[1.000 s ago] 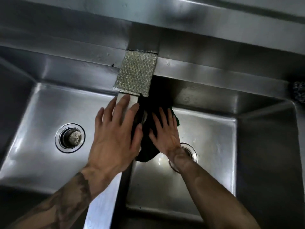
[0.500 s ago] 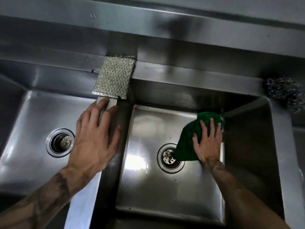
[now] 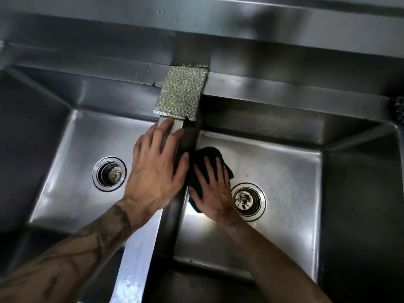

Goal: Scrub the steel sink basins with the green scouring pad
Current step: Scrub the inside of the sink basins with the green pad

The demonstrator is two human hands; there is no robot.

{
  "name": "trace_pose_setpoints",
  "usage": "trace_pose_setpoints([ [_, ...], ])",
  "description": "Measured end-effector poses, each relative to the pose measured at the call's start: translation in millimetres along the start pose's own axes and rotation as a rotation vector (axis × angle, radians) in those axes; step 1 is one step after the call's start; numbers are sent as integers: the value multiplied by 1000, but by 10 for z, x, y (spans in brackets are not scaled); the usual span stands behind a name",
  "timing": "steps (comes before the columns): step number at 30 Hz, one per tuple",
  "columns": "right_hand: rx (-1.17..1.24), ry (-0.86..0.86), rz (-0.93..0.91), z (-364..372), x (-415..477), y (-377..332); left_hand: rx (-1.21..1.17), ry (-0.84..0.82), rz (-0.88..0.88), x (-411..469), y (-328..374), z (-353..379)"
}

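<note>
Two steel basins lie below me, the left basin (image 3: 65, 171) and the right basin (image 3: 290, 182). My right hand (image 3: 213, 189) presses the dark green scouring pad (image 3: 204, 156) flat against the floor of the right basin, at its left side beside the divider. Most of the pad is hidden under my palm and fingers. My left hand (image 3: 156, 169) rests flat, fingers spread, on the steel divider (image 3: 140, 254) between the basins and holds nothing.
A silver mesh scrubbing pad (image 3: 181, 94) lies on the divider's far end, just past my left fingertips. Each basin has a round drain: left drain (image 3: 109, 173), right drain (image 3: 248, 200) with dark debris. A steel-wool ball (image 3: 399, 111) sits at the right edge.
My right hand has swept the green pad from the basin's far right corner back to the left side next to the divider. My left hand has stayed on the divider.
</note>
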State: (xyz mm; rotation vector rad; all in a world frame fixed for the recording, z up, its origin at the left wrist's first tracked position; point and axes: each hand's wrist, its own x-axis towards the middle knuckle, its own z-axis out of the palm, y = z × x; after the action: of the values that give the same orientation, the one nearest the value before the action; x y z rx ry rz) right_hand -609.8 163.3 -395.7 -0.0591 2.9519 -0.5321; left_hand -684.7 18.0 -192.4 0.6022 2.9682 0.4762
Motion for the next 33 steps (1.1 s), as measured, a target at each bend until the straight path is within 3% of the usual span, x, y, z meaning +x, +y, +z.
trace_pose_setpoints([
  [10,-37,-225,-487,197,-1297,132,8,-55,-9,4,36,-44],
  [16,-20,-274,-449,171,-1219,93,17,-27,4,6,25,-22],
  [24,-151,-263,-455,-183,-1815,1142,11,12,23,9,28,-6],
  [30,-66,-275,-466,89,-1377,382,33,43,38,21,-11,48],
  [33,-50,-264,-432,159,-1393,410,40,52,59,20,-56,70],
])
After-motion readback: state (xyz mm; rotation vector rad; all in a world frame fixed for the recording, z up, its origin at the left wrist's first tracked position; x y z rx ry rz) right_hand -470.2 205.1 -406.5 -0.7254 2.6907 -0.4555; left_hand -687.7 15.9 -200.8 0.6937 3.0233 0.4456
